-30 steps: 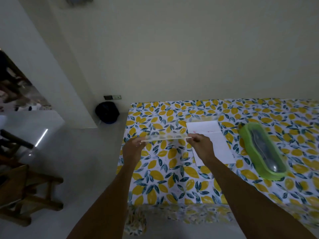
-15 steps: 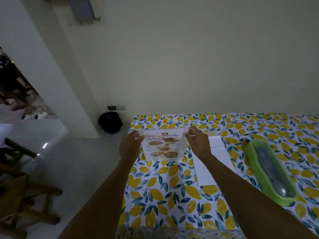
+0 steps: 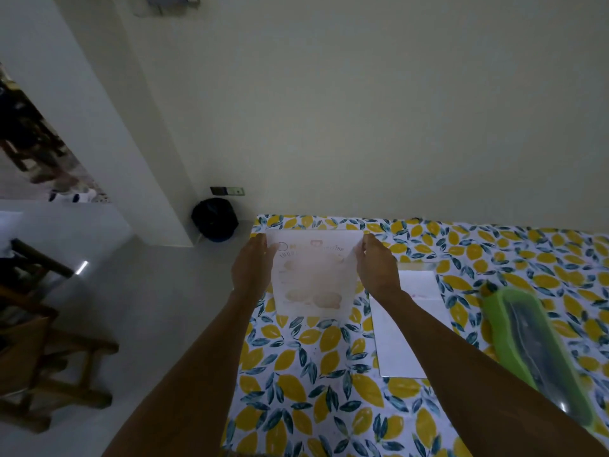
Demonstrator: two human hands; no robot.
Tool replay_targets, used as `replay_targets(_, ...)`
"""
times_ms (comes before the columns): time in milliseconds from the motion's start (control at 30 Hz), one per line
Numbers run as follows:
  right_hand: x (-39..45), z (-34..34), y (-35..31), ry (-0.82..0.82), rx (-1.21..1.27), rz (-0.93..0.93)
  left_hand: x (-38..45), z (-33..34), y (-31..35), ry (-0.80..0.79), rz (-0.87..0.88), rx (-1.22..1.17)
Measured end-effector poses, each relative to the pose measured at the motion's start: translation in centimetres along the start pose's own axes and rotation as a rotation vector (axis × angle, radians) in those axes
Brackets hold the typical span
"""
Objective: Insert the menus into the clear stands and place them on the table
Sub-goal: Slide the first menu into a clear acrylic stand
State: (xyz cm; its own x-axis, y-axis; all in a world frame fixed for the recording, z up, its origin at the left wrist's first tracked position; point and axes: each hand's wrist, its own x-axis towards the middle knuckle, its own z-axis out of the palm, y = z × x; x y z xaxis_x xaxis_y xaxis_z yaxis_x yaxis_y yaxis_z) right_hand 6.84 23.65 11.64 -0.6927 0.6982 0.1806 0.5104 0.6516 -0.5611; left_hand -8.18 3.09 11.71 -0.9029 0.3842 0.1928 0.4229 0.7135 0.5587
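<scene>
A clear stand with a printed menu (image 3: 314, 275) inside it is held upright over the far left part of the table (image 3: 316, 390), its face towards me, blurred. My left hand (image 3: 252, 267) grips its left edge and my right hand (image 3: 375, 265) grips its right edge. The stand's foot is hidden, so I cannot tell whether it touches the cloth. To the right, a white menu sheet (image 3: 405, 338) lies flat on the table.
The table has a lemon-patterned cloth and stands against a pale wall. A green lidded container (image 3: 540, 354) lies at the right. Left of the table are a black bin (image 3: 214, 219) on the floor and a wooden chair (image 3: 39, 357).
The stand was flat and edge-on between my hands a second ago; it has been tipped upright and moved farther towards the table's back left. The camera has tilted too.
</scene>
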Motion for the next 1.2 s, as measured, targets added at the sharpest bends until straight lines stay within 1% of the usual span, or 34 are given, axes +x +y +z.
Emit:
replay_targets(167, 0.4, 0.7, -0.1, -0.001, -0.003, -0.002, 0.0, 1.2, 0.3, -0.005, -0.008, 0.002)
replay_targets(333, 0.1, 1.6, 0.5, -0.055, -0.102, 0.013, 0.4, 1.8, 0.4, 0.005, 0.028, 0.109)
replay_targets(500, 0.1, 1.5, 0.7, -0.082, -0.151, 0.018, 0.7, 1.5, 0.2, -0.023, 0.053, 0.190)
replay_targets(567, 0.1, 1.2, 0.9, -0.115, -0.193, 0.009, 0.6, 1.3, 0.2, -0.050, 0.053, 0.186)
replay_targets(700, -0.3, 0.2, 1.4, -0.240, -0.318, -0.057, 0.2, 0.6, 0.1, -0.180, 0.035, 0.165)
replay_targets(767, -0.6, -0.7, 1.6, -0.279, -0.358, -0.054, 0.1, 0.2, -0.1, -0.208, 0.039, 0.187)
replay_targets(867, -1.2, -2.1, 1.6, -0.291, -0.421, -0.049, -0.7, -0.5, 0.1, -0.185, 0.058, 0.246)
replay_targets(967, -2.5, -3.4, 1.3, -0.306, -0.415, -0.023, -2.3, -1.1, 0.8, -0.170, 0.023, 0.274)
replay_targets(1033, -3.7, -4.1, 1.2, -0.314, -0.410, -0.010, -4.0, -1.2, 1.3, -0.197, 0.039, 0.301)
replay_targets(1100, -4.9, -4.7, 1.4, -0.310, -0.410, -0.006, -5.6, -1.0, 1.9, -0.225, 0.095, 0.334)
replay_targets(1200, -7.1, -5.7, 2.2, -0.304, -0.458, -0.015, -7.7, -0.7, 3.4, -0.301, 0.143, 0.383)
